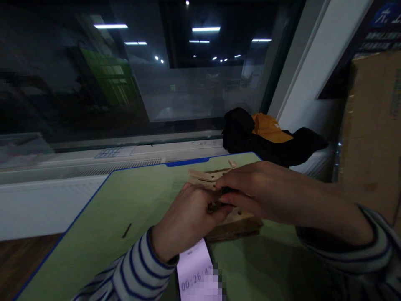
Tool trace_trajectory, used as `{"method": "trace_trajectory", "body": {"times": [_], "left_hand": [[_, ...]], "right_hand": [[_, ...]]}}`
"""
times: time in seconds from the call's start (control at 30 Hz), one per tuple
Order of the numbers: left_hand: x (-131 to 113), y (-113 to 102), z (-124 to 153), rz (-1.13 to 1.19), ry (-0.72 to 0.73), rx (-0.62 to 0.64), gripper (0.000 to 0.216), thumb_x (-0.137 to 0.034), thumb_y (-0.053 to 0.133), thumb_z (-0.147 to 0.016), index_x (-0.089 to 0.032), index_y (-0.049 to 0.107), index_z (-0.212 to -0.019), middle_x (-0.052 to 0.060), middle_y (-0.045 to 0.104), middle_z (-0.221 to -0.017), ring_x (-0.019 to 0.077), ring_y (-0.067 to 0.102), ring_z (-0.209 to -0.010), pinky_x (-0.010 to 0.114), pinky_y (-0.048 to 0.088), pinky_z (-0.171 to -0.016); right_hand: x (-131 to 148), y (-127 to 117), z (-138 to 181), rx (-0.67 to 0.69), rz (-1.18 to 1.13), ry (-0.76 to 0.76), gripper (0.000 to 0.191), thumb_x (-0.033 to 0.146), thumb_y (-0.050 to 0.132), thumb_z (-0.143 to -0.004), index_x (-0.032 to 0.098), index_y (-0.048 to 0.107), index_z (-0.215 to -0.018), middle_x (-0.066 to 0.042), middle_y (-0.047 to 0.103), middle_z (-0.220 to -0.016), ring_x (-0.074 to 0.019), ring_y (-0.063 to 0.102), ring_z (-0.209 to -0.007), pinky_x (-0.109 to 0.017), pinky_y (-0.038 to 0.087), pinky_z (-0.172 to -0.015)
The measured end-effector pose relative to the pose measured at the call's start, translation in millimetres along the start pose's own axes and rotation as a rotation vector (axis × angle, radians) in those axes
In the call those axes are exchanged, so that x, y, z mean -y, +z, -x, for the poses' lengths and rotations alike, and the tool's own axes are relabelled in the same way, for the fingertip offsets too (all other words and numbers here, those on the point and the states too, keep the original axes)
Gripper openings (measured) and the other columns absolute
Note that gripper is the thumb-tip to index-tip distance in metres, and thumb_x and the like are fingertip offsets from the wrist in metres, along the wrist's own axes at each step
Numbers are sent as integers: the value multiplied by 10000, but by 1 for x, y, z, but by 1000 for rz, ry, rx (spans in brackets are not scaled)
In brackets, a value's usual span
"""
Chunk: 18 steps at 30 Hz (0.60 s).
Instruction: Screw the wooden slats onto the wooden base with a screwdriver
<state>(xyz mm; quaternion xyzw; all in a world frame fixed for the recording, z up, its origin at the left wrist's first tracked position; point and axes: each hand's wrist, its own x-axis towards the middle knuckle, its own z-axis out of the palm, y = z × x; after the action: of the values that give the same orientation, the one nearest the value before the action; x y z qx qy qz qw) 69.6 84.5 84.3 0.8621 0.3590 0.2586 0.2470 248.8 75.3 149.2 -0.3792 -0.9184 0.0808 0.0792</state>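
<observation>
Both hands meet over a wooden piece (pixel 203 177) with small dark holes, which lies on a rough-edged brown wooden board (pixel 236 230). Between thumb and fingers, my right hand (pixel 253 188) pinches a small black thing (pixel 225 190) whose kind I cannot make out. My left hand (pixel 194 217) is closed beside it, fingers curled around something small and brownish, mostly hidden by the fingers. The fingertips of the two hands almost touch. Much of the wooden piece is covered by the hands.
Everything rests on a green table (pixel 140 200) with a blue edge. A phone (pixel 197 267) showing a timer lies under my left wrist, and a thin dark stick (pixel 126 230) is at left. Beyond are a black garment (pixel 241 138), an orange cap (pixel 271 128) and a cardboard box (pixel 369 138).
</observation>
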Motion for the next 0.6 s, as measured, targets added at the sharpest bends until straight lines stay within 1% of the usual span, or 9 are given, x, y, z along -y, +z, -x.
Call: {"method": "trace_trajectory", "body": {"times": [0.07, 0.13, 0.23, 0.33, 0.47, 0.6], "left_hand": [[1, -1, 0, 22, 2, 5, 89, -236, 643, -839, -222, 726, -811, 7, 739, -895, 185, 667, -858, 278, 483, -712], [2, -1, 1, 39, 8, 9, 84, -222, 645, -841, -221, 727, -823, 3, 742, -901, 185, 667, -875, 277, 480, -729], [2, -2, 1, 49, 26, 28, 117, -211, 623, -859, -199, 719, -793, 12, 738, -880, 181, 664, -865, 284, 471, -765], [1, -2, 2, 44, 34, 57, 149, -200, 602, -871, -189, 709, -768, 17, 729, -871, 175, 658, -858, 286, 467, -785], [-1, -3, 2, 37, 2, 99, 149, -181, 572, -877, -187, 703, -806, 21, 725, -882, 173, 657, -851, 278, 474, -756], [0, -4, 2, 39, -21, 71, 100, -190, 622, -845, -195, 712, -801, 13, 732, -869, 174, 660, -832, 274, 469, -736]], "right_hand": [[-1, 0, 0, -9, -1, -14, 151, 261, 504, -912, 199, 637, -948, -29, 673, -843, -160, 623, -762, -284, 439, -668], [-1, 0, 1, -20, -23, -49, 142, 251, 513, -909, 208, 627, -982, -14, 676, -897, -154, 620, -802, -282, 432, -685], [0, -2, 3, -17, -67, -99, 152, 223, 519, -909, 223, 619, -1023, 4, 673, -985, -143, 614, -879, -278, 426, -739], [0, -3, 4, 21, -52, -54, 144, 229, 506, -915, 228, 626, -996, 4, 671, -913, -146, 617, -828, -281, 429, -714], [-1, -2, 3, 30, -10, 2, 124, 273, 511, -912, 221, 618, -950, -12, 663, -857, -163, 618, -783, -288, 431, -677], [-3, 1, 2, 12, 19, -9, 118, 281, 512, -911, 215, 605, -939, -10, 653, -831, -164, 611, -753, -289, 421, -648]]}}
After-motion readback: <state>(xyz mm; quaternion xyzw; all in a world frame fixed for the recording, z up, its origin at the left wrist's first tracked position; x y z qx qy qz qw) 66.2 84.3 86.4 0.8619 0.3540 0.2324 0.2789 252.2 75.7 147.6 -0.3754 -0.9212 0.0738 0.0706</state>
